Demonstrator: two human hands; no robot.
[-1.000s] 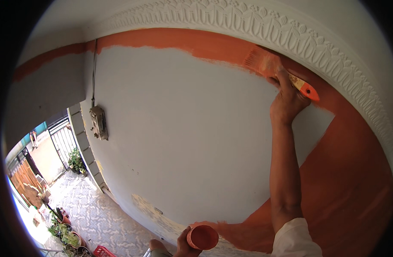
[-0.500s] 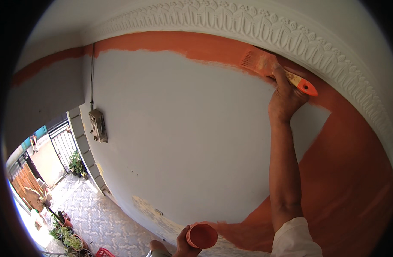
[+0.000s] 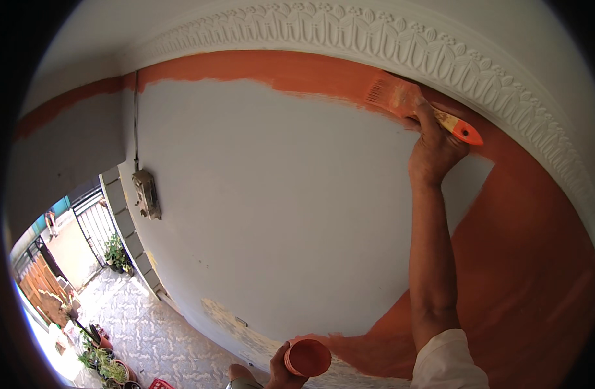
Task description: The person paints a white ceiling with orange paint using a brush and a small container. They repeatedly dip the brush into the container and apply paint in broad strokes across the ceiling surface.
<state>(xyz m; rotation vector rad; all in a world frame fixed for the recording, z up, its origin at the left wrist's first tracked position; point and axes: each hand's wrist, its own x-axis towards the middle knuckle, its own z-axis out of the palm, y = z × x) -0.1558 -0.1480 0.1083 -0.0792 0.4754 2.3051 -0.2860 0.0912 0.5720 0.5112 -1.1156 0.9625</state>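
My right hand (image 3: 435, 146) is raised high and closed around a wide paintbrush (image 3: 396, 96) with an orange-tipped wooden handle. Its bristles, coated in orange paint, lie against the orange strip of wall (image 3: 232, 66) just under the white moulding. Low in the view, my left hand (image 3: 283, 369) grips a round tub (image 3: 309, 357) from its left side. The tub's inside is coated orange; how much paint it holds I cannot tell.
The wall's middle is grey (image 3: 278, 188), with orange (image 3: 537, 259) at the right. A carved white cornice (image 3: 349, 26) runs along the top. An electric meter box (image 3: 145, 194) hangs at the left. Potted plants (image 3: 112, 369), a gate (image 3: 96, 217) and a distant person (image 3: 51, 222) are lower left.
The view has shifted slightly. The brush stays against nearly the same spot under the cornice, and my left hand keeps hold of the tub.
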